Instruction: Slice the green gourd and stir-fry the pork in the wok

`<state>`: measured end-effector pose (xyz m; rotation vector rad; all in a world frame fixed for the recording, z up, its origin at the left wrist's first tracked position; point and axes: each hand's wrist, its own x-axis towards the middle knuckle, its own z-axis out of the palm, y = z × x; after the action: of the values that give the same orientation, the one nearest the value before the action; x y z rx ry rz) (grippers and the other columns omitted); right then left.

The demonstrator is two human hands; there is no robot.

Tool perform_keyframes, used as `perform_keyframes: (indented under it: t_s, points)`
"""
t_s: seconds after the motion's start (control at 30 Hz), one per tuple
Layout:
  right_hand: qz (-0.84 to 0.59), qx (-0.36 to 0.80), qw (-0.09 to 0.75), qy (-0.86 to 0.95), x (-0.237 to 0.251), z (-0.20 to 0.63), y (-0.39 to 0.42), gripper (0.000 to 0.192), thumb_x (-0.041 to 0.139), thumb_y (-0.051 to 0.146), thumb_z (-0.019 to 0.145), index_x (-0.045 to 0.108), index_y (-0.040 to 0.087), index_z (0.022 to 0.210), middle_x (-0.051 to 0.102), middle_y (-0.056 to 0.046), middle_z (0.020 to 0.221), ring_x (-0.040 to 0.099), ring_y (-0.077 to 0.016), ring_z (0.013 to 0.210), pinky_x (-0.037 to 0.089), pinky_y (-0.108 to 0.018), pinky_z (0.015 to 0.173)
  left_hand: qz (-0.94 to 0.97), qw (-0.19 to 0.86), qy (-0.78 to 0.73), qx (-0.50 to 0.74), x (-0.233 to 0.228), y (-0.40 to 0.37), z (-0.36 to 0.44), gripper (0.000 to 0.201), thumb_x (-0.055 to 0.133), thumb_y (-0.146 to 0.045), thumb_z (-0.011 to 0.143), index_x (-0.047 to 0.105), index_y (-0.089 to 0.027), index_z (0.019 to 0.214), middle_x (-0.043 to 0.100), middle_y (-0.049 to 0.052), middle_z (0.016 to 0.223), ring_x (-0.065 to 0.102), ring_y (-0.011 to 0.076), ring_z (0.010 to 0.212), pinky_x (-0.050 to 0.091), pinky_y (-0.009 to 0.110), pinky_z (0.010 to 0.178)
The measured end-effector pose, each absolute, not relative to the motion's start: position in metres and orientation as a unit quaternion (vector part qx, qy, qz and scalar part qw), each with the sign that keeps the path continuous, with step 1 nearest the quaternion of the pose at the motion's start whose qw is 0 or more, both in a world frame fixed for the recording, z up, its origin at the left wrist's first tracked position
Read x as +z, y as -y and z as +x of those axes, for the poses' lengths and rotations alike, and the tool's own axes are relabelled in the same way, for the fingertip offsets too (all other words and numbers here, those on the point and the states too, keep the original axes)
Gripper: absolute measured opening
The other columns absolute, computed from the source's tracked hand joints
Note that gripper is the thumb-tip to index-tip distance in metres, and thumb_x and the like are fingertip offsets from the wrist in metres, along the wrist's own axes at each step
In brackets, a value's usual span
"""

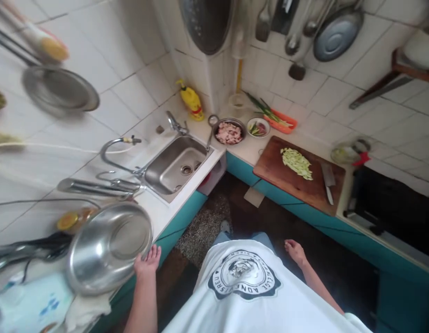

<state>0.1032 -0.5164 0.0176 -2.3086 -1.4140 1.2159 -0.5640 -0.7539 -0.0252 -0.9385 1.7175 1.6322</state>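
Observation:
My left hand (148,260) is at the edge of a large steel basin (96,259), its fingers stretched out and spread. Whether it touches the rim, I cannot tell. The basin lies tilted on the left counter. My right hand (295,253) hangs beside my body over the floor, fingers loosely bent and slightly apart, with nothing seen in it. Beyond it on the right counter is a wooden cutting board (280,173), bearing chopped pale-green vegetable pieces (296,163) and a cleaver (328,182). A metal bowl of cut raw meat (229,133) stands in the corner.
A steel sink (165,173) with faucets is set in the left counter. Near the corner are a yellow bottle (191,102), a small bowl of cut ingredients (258,127) and an orange tray (283,121) with green onions. A black stove (398,208) is at right. Pans and utensils hang on the walls.

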Motion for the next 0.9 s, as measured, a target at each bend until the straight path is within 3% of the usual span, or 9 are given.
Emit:
perform_keyframes:
  t_s: [0.1,0.27,0.37,0.47,0.57,0.73,0.9]
  points:
    - [-0.778,0.407,0.095,0.469,0.009,0.132,0.508,0.023,0.061,0.047,0.070,0.072,0.026,0.075,0.072,-0.008,0.070,0.078,-0.0359,0.076,0.063,-0.046,0.070,-0.365,0.262,-0.651,0.612,-0.015,0.747,-0.558,0.043,0.048,-0.028,0.092,0.063,-0.029,0.132,0.075,0.014,0.130,0.065,0.0278,0.139,0.060,0.056,0.099]
    - [-0.796,0.328,0.113,0.496,-0.005,0.194,0.466,0.036,0.055,0.042,0.085,0.079,0.021,0.103,0.081,-0.013,0.102,0.077,-0.0329,0.099,0.058,-0.043,0.093,-0.410,0.206,-0.707,0.539,0.015,0.712,-0.539,0.040,0.035,-0.036,0.090,0.069,-0.025,0.108,0.082,0.014,0.104,0.074,0.0359,0.119,0.062,0.057,0.069]
    - [-0.804,0.273,0.133,0.512,-0.004,0.230,0.424,0.044,0.049,0.040,0.094,0.077,0.019,0.120,0.079,-0.014,0.115,0.074,-0.0297,0.105,0.055,-0.041,0.098,-0.416,0.203,-0.757,0.461,0.038,0.687,-0.521,0.042,0.028,-0.033,0.087,0.069,-0.033,0.095,0.084,0.006,0.095,0.076,0.0333,0.113,0.062,0.057,0.071]
    - [-0.797,0.224,0.139,0.543,0.003,0.265,0.375,0.044,0.045,0.037,0.100,0.074,0.017,0.125,0.076,-0.015,0.122,0.069,-0.0279,0.109,0.052,-0.039,0.101,-0.390,0.197,-0.759,0.482,0.053,0.669,-0.499,0.048,0.022,-0.035,0.091,0.070,-0.035,0.090,0.083,0.004,0.087,0.073,0.0304,0.118,0.061,0.055,0.077]
    - [-0.788,0.159,0.131,0.580,0.010,0.294,0.323,0.045,0.041,0.035,0.102,0.070,0.014,0.129,0.070,-0.018,0.127,0.062,-0.0297,0.119,0.049,-0.040,0.105,-0.347,0.239,-0.770,0.479,0.055,0.654,-0.467,0.053,0.019,-0.035,0.097,0.072,-0.036,0.097,0.084,0.008,0.101,0.070,0.0305,0.126,0.061,0.056,0.082]
    - [-0.798,0.095,0.058,0.593,0.004,0.320,0.249,0.057,0.047,0.039,0.102,0.055,0.008,0.149,0.058,-0.026,0.138,0.054,-0.0362,0.126,0.046,-0.046,0.104,-0.296,0.293,-0.776,0.474,0.038,0.622,-0.377,0.047,0.030,-0.028,0.100,0.065,-0.033,0.131,0.076,0.013,0.132,0.064,0.0269,0.138,0.063,0.050,0.092]
    - [-0.761,0.134,0.011,0.635,-0.014,0.319,0.212,0.062,0.050,0.034,0.101,0.046,0.008,0.157,0.055,-0.026,0.140,0.057,-0.0364,0.122,0.047,-0.045,0.097,-0.274,0.388,-0.778,0.412,0.015,0.597,-0.280,0.033,0.048,-0.030,0.101,0.063,-0.028,0.129,0.074,0.016,0.132,0.061,0.0291,0.142,0.064,0.040,0.098]
